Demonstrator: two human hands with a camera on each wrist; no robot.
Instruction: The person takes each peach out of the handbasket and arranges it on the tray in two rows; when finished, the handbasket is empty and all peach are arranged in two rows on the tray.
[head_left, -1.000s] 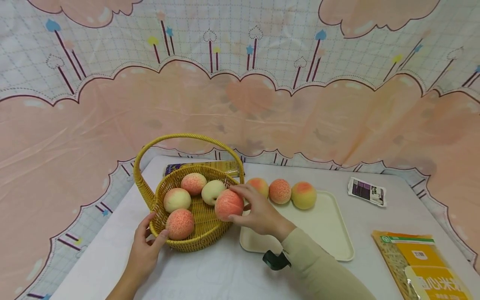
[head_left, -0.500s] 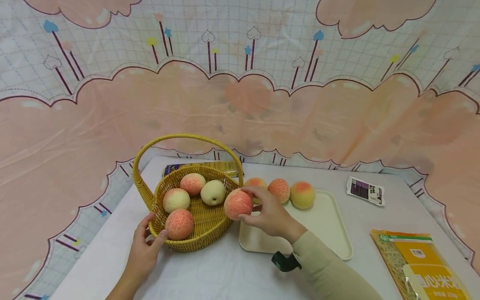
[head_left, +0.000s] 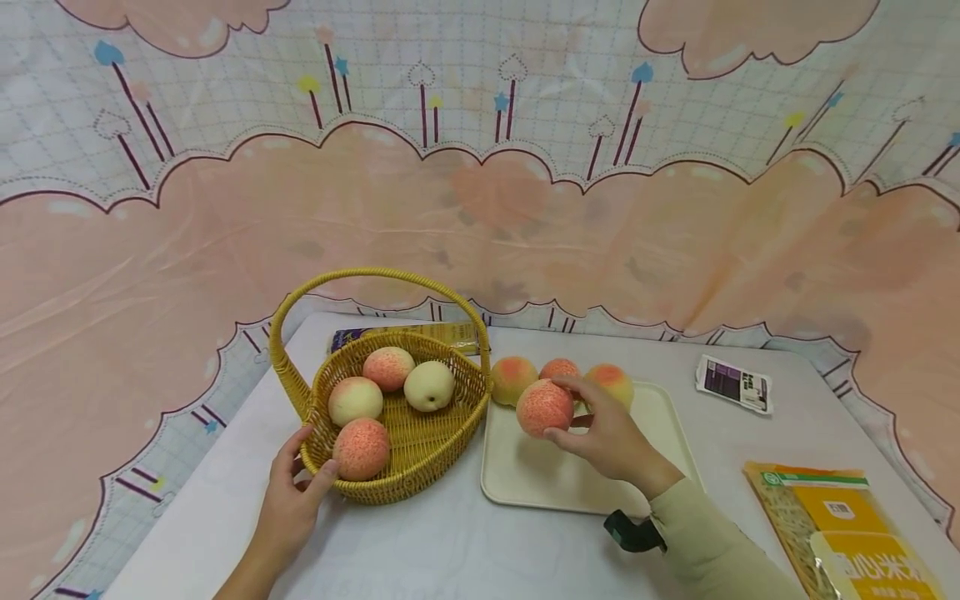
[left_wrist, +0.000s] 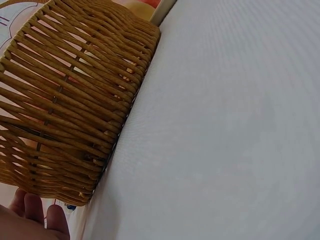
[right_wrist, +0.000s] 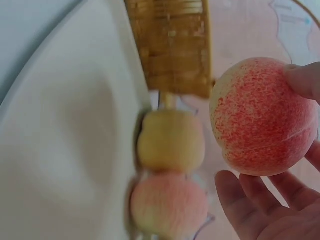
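A red-speckled peach (head_left: 544, 408) is gripped between the thumb and fingers of my right hand (head_left: 611, 433), above the cream tray (head_left: 525, 487). The right wrist view shows this peach (right_wrist: 262, 117) close up, clear of the tray. My left hand (head_left: 292, 492) holds the near left rim of the yellow wicker basket (head_left: 427, 467), thumb at the rim and fingers along the outside wall. Several peaches lie in the basket, among them a red one (head_left: 361, 449) near the left thumb and a pale one (head_left: 429, 386). In the left wrist view, fingertips (left_wrist: 56, 220) touch the basket's woven side (left_wrist: 75, 100).
Along the tray's back edge sit three peaches, the left one (head_left: 513, 380) next to the basket. A yellow food packet (head_left: 843, 533) lies at the right front, a small white-and-purple packet (head_left: 733, 384) behind it. A long packet (head_left: 450, 335) lies behind the basket.
My right hand has carried the red peach rightward, from over the basket's right side to above the tray. The left hand has stayed on the basket rim.
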